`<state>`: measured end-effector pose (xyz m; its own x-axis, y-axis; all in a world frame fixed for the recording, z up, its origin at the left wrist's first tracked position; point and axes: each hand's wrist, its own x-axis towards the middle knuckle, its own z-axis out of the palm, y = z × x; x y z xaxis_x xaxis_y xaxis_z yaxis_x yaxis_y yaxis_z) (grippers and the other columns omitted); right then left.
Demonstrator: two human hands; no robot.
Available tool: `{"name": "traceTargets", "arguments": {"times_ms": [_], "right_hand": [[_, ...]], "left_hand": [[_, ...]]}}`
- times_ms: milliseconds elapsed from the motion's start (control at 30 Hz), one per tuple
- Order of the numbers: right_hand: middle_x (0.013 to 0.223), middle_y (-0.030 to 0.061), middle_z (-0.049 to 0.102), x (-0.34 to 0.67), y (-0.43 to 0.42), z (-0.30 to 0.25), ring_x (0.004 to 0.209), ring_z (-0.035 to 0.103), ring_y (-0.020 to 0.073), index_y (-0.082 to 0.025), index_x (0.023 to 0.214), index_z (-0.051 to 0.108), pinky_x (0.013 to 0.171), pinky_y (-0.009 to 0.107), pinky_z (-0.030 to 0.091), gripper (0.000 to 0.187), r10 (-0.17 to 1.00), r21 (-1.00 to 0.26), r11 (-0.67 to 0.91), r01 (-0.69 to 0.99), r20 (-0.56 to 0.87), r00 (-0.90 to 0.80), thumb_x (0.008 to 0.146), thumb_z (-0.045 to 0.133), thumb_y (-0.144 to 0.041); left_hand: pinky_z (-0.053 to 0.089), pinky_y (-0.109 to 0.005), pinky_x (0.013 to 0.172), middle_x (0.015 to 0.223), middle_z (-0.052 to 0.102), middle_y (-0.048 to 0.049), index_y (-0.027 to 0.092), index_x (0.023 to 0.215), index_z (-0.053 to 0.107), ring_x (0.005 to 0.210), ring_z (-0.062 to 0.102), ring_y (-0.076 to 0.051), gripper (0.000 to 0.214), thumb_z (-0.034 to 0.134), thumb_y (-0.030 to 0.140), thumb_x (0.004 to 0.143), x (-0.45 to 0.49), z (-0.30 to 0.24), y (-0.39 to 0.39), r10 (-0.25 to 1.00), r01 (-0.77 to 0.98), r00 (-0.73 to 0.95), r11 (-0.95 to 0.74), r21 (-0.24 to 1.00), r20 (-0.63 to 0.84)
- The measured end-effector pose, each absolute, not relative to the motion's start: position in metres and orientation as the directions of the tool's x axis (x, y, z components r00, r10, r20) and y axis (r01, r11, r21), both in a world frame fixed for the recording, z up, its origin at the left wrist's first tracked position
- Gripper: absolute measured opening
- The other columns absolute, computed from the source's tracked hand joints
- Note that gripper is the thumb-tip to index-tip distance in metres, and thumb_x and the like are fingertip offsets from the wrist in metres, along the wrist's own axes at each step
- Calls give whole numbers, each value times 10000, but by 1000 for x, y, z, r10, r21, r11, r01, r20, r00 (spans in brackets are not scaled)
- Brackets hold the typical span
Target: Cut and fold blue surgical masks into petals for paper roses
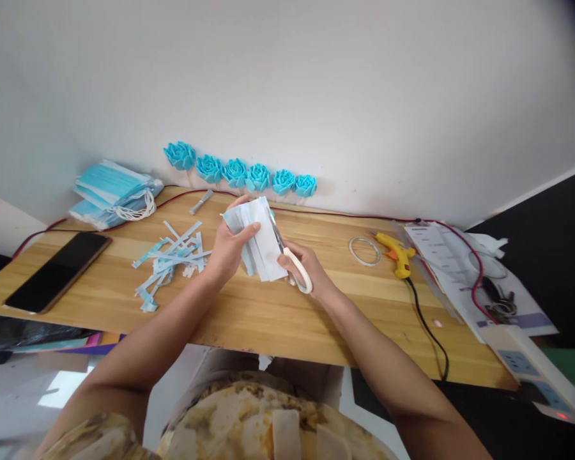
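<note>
My left hand (pixel 232 241) grips a pleated face mask (pixel 266 246), white side up, with the thumb pressed on top. Scissors (pixel 299 271) with white handles are in my right hand (pixel 306 262), and their blades lie along the mask's right edge. Whether the blades are cutting into it I cannot tell. Left of my left hand lies a loose pile of cut blue and white strips (pixel 175 255). Behind the mask, several blue fabric-like flowers (pixel 234 172) stand in a row against the wall.
A stack of blue masks (pixel 110 185) with white ear loops sits back left, a phone (pixel 57 271) in front of it. On the right are a wire ring (pixel 365 252), a yellow glue gun (pixel 398 252), papers (pixel 441 255), keys (pixel 501 303) and a power strip (pixel 536 367).
</note>
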<state>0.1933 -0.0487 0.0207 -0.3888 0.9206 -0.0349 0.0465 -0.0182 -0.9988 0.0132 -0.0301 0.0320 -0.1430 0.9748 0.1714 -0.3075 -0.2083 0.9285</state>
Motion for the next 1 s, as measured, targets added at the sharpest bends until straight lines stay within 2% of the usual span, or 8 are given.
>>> {"name": "traceTargets", "arguments": {"times_ms": [67, 200, 333, 567, 733, 1000], "right_hand": [[718, -22, 539, 194, -50, 25, 554, 470, 90, -175, 1070, 692, 463, 220, 382, 555, 909, -997, 19, 70, -12, -417, 737, 744, -615], [845, 19, 625, 195, -49, 30, 704, 512, 126, -165, 1099, 699, 618, 249, 411, 547, 906, -988, 119, 95, 69, -417, 779, 716, -608], [960, 46, 679, 195, -47, 28, 831, 571, 175, -171, 1142, 691, 722, 280, 429, 551, 915, -989, 127, 72, 89, -393, 798, 704, -602], [921, 40, 668, 195, -47, 27, 796, 558, 167, -162, 1117, 699, 691, 267, 420, 554, 923, -996, 87, 35, 67, -379, 765, 741, -587], [869, 28, 644, 194, -49, 30, 749, 519, 145, -156, 1067, 708, 650, 252, 403, 530, 928, -997, 73, 9, 65, -368, 747, 761, -575], [828, 20, 629, 193, -50, 34, 714, 492, 134, -155, 1004, 724, 619, 247, 395, 501, 939, -998, 61, 17, 51, -341, 724, 776, -566]], "left_hand": [[548, -344, 864, 1169, 677, -67, 242, 1315, 567, 1005, 657, -231, 660, 809, 340, 709, 12, 31, -30, 973, -284, -142, -216, 934, 182], [543, -325, 827, 1168, 659, -64, 241, 1340, 551, 977, 644, -220, 683, 808, 344, 716, 16, 26, -31, 973, -245, -111, -222, 944, 201], [529, -306, 792, 1117, 657, -51, 247, 1330, 565, 907, 626, -194, 673, 816, 348, 714, 20, 21, -33, 978, -215, -81, -206, 955, 193], [500, -302, 804, 1153, 639, -55, 240, 1318, 576, 914, 600, -190, 647, 807, 320, 719, 22, 21, -35, 974, -192, -88, -220, 956, 207], [501, -297, 782, 1093, 649, -44, 241, 1317, 581, 875, 596, -180, 642, 808, 323, 722, 22, 21, -35, 980, -205, -79, -194, 959, 181], [512, -306, 787, 1155, 644, -62, 239, 1313, 586, 900, 606, -191, 633, 800, 326, 723, 22, 23, -36, 979, -171, -80, -199, 965, 188]]}}
